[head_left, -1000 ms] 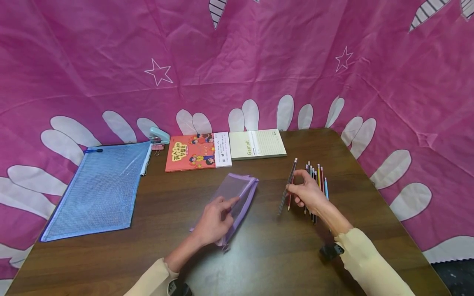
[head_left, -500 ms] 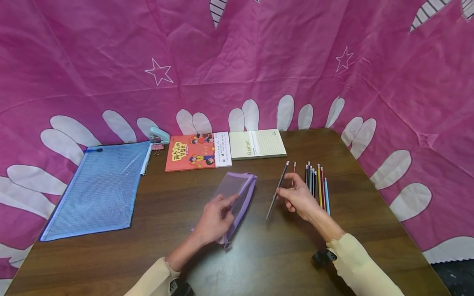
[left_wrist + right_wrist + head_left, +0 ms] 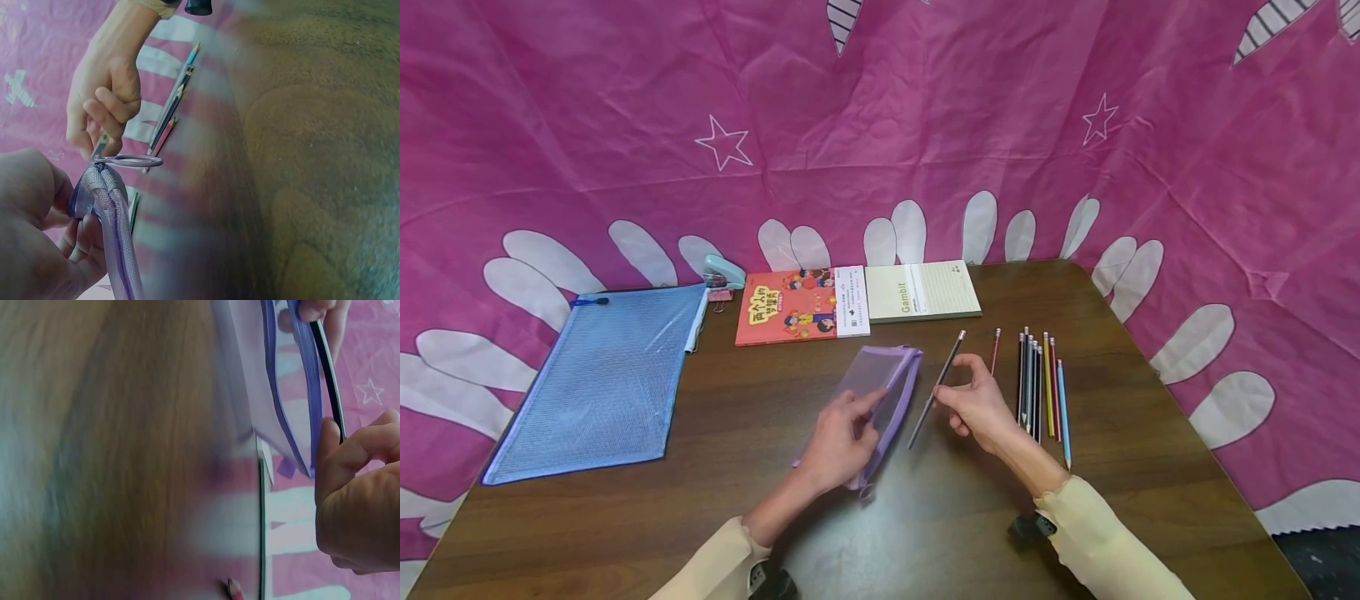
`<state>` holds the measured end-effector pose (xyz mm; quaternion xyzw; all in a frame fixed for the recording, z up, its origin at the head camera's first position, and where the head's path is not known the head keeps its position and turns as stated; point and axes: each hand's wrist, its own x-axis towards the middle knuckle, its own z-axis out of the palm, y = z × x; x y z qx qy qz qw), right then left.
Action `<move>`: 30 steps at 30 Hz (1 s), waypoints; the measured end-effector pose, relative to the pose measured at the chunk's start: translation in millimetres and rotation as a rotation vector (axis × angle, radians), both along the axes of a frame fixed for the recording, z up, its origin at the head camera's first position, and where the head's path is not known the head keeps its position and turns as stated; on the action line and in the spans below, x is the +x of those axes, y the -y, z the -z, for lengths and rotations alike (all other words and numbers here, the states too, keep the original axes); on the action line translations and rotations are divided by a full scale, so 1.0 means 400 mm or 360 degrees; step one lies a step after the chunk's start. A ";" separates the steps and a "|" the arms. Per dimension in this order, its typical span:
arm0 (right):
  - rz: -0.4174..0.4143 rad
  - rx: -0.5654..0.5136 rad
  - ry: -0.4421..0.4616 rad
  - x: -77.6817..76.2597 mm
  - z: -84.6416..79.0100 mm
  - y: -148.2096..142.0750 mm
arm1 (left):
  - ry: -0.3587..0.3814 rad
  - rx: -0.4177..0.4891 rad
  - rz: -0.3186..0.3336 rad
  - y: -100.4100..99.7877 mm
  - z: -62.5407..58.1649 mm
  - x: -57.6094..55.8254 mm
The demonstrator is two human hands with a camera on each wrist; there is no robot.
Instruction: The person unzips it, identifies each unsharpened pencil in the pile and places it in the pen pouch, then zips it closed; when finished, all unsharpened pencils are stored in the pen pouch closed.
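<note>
My left hand [image 3: 838,442] grips a purple mesh zip pencil pouch [image 3: 871,367], its thumb and fingers on the pouch's edge in the left wrist view. The purple zipper edges [image 3: 304,369] stand apart in the right wrist view. Between thumb and fingers my right hand [image 3: 977,408] pinches a dark pencil [image 3: 951,357], held slanted just right of the pouch with its eraser end up. Behind that hand lies a red pencil [image 3: 996,346], partly hidden. Several more pencils [image 3: 1047,392] lie side by side on the table to the right.
A blue mesh zip folder [image 3: 602,383] lies at the left. At the back are a light blue stapler [image 3: 724,271], a pink binder clip [image 3: 720,295], a red book [image 3: 790,308] and a cream notebook [image 3: 925,290]. A pink curtain [image 3: 880,125] hangs behind the table.
My right hand has moved left with the pencil, away from the other pencils and close to the pouch. The left hand and pouch have stayed nearly in place.
</note>
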<state>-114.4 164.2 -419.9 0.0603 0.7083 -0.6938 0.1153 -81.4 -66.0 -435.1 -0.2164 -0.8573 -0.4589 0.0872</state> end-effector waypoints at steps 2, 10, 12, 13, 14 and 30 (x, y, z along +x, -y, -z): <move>0.0010 -0.0004 0.0000 0.002 0.002 0.011 | 0.0002 0.0012 -0.0006 -0.002 0.000 -0.001; 0.0025 0.0002 -0.0005 0.009 0.007 0.047 | -0.0013 0.0030 -0.0040 -0.010 0.002 -0.003; 0.0034 -0.0006 -0.0009 0.011 0.006 0.054 | -0.0014 0.0029 -0.0043 -0.010 0.001 -0.002; 0.0036 -0.0013 -0.0013 0.011 0.005 0.058 | -0.0019 0.0024 -0.0046 -0.011 0.001 -0.002; 0.0038 -0.0019 -0.0016 0.012 0.005 0.062 | -0.0021 0.0020 -0.0048 -0.011 0.001 -0.002; 0.0042 0.0043 -0.0048 0.032 0.004 0.112 | 0.0012 0.0061 -0.0094 -0.023 -0.004 -0.001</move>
